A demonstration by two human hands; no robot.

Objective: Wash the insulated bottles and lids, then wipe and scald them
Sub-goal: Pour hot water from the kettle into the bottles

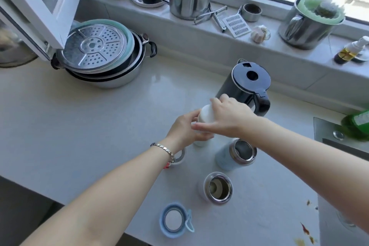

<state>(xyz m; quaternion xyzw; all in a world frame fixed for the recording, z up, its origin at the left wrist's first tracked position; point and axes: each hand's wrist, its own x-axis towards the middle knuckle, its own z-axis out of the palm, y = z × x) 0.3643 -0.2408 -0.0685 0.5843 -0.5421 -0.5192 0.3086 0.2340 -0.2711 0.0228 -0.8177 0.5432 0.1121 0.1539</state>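
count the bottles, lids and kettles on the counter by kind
Insulated bottles: 3 (white bottle held by left hand, open pale blue bottle, open white steel-rimmed bottle)
Lids: 3 (white cap gripped by right hand, round blue lid, white lid half hidden by the left wrist)
Black electric kettle: 1
Total: 7
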